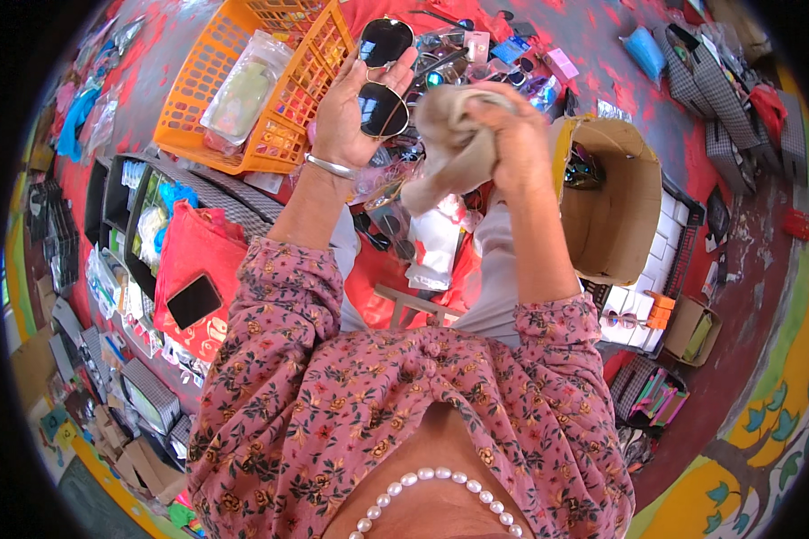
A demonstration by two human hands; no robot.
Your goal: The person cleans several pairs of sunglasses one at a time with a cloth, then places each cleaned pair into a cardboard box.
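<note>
A pair of sunglasses (383,111) with dark lenses and thin gold rims lies across the palm and fingers of my left hand (344,114), which wears a silver bangle. My right hand (516,135) grips a crumpled beige cloth (455,141), held just right of the sunglasses and apart from them. Blur softens the right fingers and the cloth. Beneath both hands spreads a pile of sunglasses and small packaged goods (438,64), partly covered by the cloth and my arms.
An orange plastic basket (259,145) holding clear packets stands at the left. To the right, a cardboard box (610,202) has some sunglasses inside, beside a crate of white boxes (667,229). A smartphone (195,301) rests on a red bag (199,252).
</note>
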